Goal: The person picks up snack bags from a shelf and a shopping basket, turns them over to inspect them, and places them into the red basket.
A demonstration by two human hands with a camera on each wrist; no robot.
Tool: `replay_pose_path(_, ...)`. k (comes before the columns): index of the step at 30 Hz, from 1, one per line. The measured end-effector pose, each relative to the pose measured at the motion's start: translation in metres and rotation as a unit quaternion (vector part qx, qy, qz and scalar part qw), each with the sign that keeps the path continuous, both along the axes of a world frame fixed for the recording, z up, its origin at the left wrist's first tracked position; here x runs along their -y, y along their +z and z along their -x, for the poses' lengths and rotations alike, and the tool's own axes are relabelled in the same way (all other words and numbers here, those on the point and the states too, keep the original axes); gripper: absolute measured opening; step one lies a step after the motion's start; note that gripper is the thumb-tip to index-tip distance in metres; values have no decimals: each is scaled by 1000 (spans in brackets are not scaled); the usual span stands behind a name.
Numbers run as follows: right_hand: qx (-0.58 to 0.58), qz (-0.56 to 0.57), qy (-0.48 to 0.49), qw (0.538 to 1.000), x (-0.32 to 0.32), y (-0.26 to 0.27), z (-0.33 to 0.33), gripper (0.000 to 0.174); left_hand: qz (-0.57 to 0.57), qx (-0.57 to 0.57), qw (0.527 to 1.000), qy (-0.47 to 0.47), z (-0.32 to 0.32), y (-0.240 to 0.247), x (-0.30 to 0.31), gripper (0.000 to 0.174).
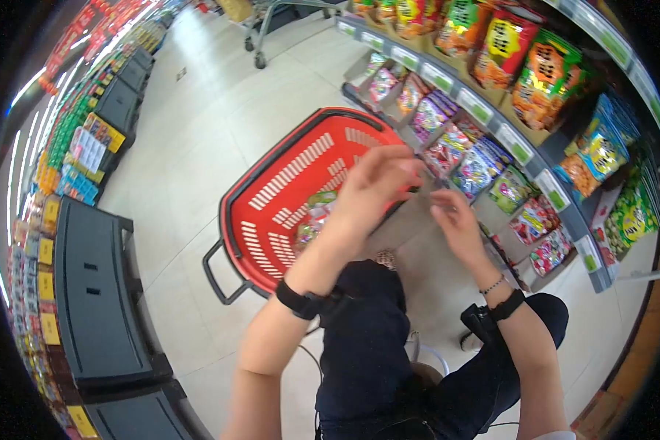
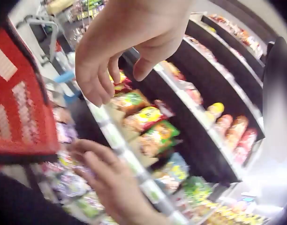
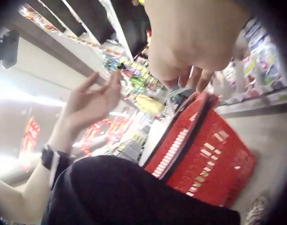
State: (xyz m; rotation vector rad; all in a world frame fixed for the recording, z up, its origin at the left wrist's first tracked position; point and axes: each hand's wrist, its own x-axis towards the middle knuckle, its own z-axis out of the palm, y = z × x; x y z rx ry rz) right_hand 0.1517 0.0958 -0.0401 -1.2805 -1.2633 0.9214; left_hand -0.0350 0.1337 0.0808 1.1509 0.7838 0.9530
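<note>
In the head view my left hand hovers over the right side of a red basket, fingers loosely bent and nothing visible in them. My right hand is to its right, apart from it, in front of a low row of small packets, also with nothing visible in it. Inside the basket lie some green and pink packets. The left wrist view shows the left hand above the right hand. In the right wrist view the right hand's fingers overlap the basket's edge; contact cannot be told.
Shelves with larger snack bags rise at the right, a price-label strip along their edge. Grey bins and stacked goods line the left. A shopping cart stands at the top. The person's dark-trousered knees are below the hands.
</note>
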Motion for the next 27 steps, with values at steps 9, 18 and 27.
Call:
replay_pose_path(9, 535, -114, 192, 815, -56, -36, 127, 39, 7, -578, 811, -85, 170, -220, -65, 38)
replay_pose_path(18, 509, -113, 195, 831, -62, -34, 127, 38, -71, -661, 721, -193, 168, -336, -80, 47)
replay_pose_path(27, 436, -142, 207, 864, -62, -36, 123, 27, -39, -630, 766, -122, 183, -268, -100, 28)
